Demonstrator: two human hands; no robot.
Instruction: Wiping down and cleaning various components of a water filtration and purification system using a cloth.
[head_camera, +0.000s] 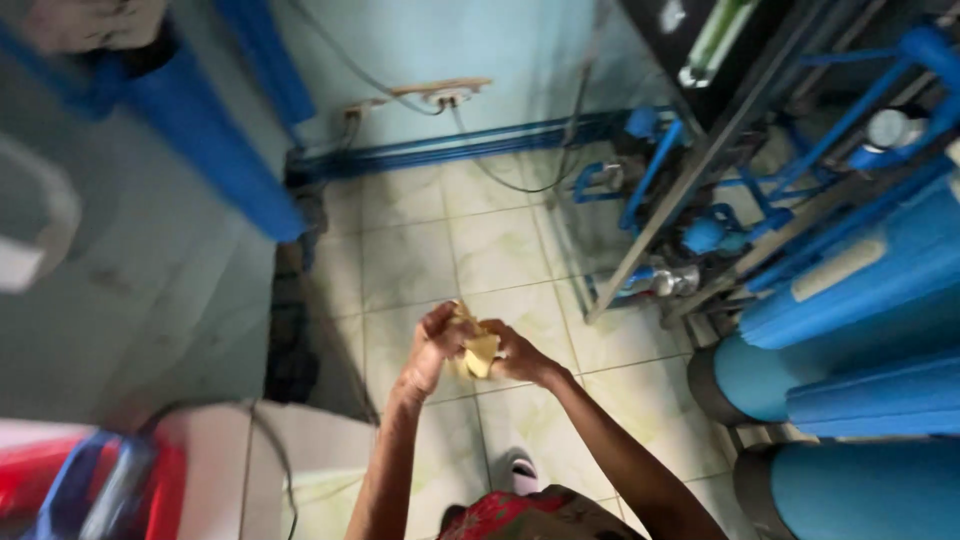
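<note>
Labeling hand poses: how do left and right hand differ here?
The left hand sits higher, curled over the top of the yellow cloth, its back to the camera. The right hand sits lower, gripping the cloth from the side, with its forearm crossing in from the lower right. Both are bare and clamp the same cloth above the tiled floor.

Pale marbled floor tiles (470, 250), light blue wall (480, 50) with socket strip (440, 92) and trailing cable, blue pipes (450, 148) along wall base, metal frame (700, 170) carrying blue pipework, large blue tanks (860, 400) at right, white cabinet (270, 450) lower left
</note>
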